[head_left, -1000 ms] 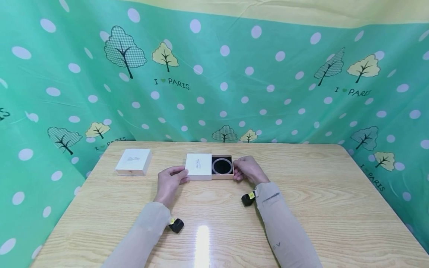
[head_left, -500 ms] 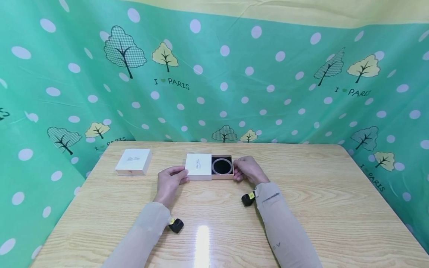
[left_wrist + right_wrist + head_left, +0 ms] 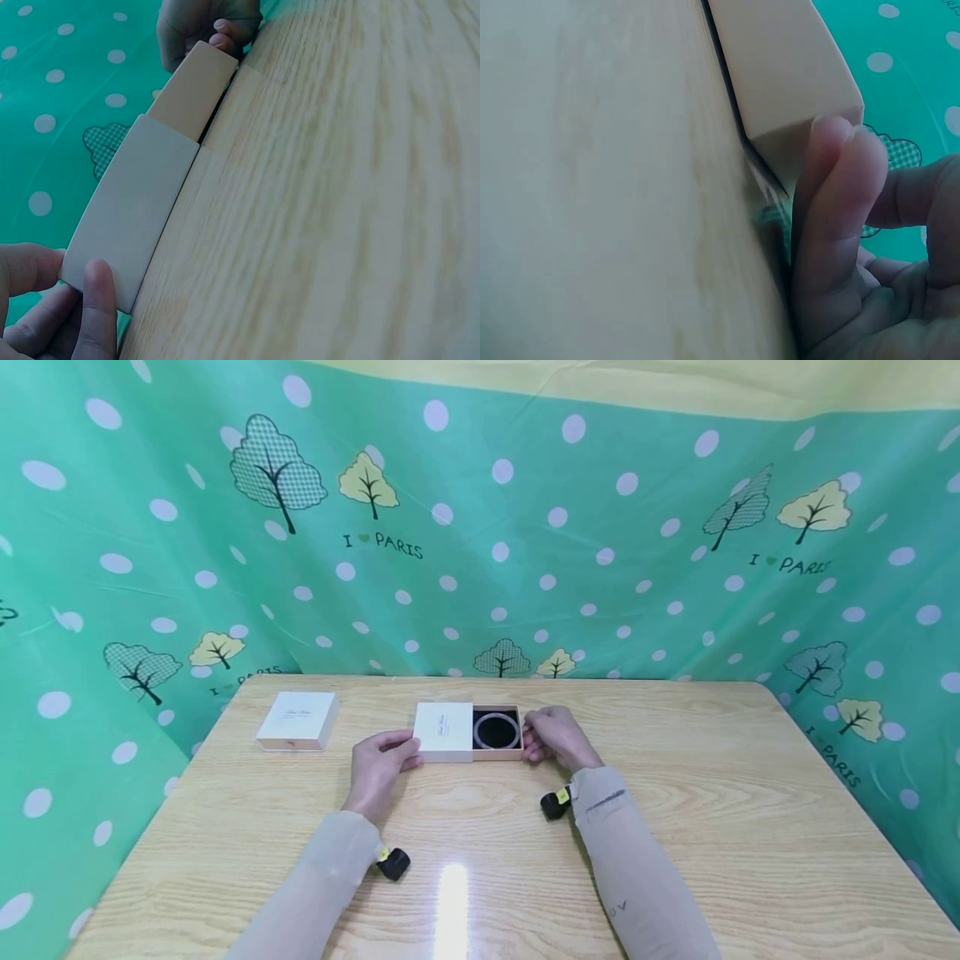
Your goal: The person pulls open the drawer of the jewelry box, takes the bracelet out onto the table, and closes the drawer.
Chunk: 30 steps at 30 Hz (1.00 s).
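In the head view, a white sliding gift box (image 3: 444, 732) lies on the table, its peach-coloured drawer (image 3: 498, 757) pulled partway out to the right. A pale, ring-shaped bangle (image 3: 481, 742) rests on the black lining inside. My left hand (image 3: 381, 765) grips the left end of the white sleeve, the thumb on its near side, as the left wrist view shows with the thumb (image 3: 98, 300). At the drawer's outer end is my right hand (image 3: 557, 739), fingers bent; its fingertips (image 3: 831, 135) press close against the end face. What those fingertips pinch is partly hidden.
A second white gift box (image 3: 298, 720), shut, stands at the table's back left. Behind the wooden table (image 3: 712, 827) hangs a green dotted curtain (image 3: 637, 610) along the back edge. Small black cameras (image 3: 393, 863) are strapped at both wrists.
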Each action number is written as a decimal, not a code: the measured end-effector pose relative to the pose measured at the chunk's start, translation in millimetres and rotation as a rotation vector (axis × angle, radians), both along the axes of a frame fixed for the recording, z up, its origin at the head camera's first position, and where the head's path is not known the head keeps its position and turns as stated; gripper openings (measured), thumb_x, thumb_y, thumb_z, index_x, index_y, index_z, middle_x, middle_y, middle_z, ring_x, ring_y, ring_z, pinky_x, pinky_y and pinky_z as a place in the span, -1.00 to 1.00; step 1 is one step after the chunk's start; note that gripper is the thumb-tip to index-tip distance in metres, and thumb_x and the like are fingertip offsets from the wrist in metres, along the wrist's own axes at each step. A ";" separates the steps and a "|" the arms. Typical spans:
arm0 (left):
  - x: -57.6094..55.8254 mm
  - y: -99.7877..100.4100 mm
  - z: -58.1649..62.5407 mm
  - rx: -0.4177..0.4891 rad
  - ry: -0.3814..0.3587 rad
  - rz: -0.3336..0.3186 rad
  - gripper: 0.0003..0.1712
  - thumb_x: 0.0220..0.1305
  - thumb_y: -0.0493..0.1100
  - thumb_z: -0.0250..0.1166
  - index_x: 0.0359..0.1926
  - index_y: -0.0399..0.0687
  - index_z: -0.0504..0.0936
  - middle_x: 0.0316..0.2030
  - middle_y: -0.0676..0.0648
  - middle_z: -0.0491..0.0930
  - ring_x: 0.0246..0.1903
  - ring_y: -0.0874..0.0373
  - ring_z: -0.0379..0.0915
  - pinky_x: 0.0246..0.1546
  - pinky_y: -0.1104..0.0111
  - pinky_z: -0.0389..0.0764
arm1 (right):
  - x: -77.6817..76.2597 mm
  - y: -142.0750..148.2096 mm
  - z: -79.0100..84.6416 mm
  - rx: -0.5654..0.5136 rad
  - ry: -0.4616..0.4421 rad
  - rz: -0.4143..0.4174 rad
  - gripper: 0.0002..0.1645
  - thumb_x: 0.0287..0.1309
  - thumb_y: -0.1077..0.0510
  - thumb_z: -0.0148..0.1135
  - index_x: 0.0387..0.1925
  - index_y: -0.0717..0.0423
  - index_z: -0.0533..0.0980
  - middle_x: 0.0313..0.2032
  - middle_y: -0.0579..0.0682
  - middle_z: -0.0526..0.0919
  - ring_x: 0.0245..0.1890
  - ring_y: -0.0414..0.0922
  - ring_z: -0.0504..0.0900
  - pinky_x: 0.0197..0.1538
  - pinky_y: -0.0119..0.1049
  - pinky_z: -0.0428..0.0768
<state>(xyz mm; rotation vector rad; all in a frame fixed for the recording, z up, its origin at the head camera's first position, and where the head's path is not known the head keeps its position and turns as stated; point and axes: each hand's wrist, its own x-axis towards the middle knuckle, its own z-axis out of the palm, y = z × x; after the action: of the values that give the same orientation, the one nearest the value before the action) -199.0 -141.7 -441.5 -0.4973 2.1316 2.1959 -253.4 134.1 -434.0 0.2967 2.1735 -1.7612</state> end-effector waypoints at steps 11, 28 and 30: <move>0.5 -0.6 0.7 -0.015 -0.005 -0.007 -0.70 0.23 -0.28 0.32 -0.01 -0.25 0.61 -0.06 -0.21 0.49 -0.28 0.09 0.65 -0.16 0.35 0.66 | 0.5 -0.3 10.0 -0.002 0.166 -0.087 -0.70 0.32 0.15 -0.02 -0.14 0.29 0.52 -0.41 0.19 0.59 -0.60 -0.10 0.56 -0.57 -0.37 0.56; 0.1 -0.1 0.7 -0.003 0.009 -0.008 -0.69 0.22 -0.30 0.32 -0.01 -0.30 0.60 -0.07 -0.23 0.49 -0.29 0.08 0.64 -0.15 0.33 0.66 | 7.9 -16.3 21.4 0.256 0.464 0.095 -0.78 0.25 0.06 0.18 -0.32 0.15 0.59 -0.44 0.08 0.60 -0.41 0.05 0.55 -0.42 -0.27 0.53; 0.4 0.0 0.6 -0.005 0.008 -0.009 -0.69 0.22 -0.30 0.32 -0.01 -0.30 0.60 -0.07 -0.23 0.49 -0.28 0.08 0.64 -0.15 0.33 0.66 | 8.9 -18.8 22.0 0.306 0.485 0.105 -0.85 0.23 0.06 0.21 -0.32 0.05 0.59 -0.40 0.00 0.59 -0.38 -0.03 0.53 -0.37 -0.27 0.55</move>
<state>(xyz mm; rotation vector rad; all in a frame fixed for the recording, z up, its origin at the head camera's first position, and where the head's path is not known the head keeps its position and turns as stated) -198.6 -141.7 -440.9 -0.4784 2.1391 2.1924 -244.5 115.4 -411.9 -0.1986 2.7424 -1.5575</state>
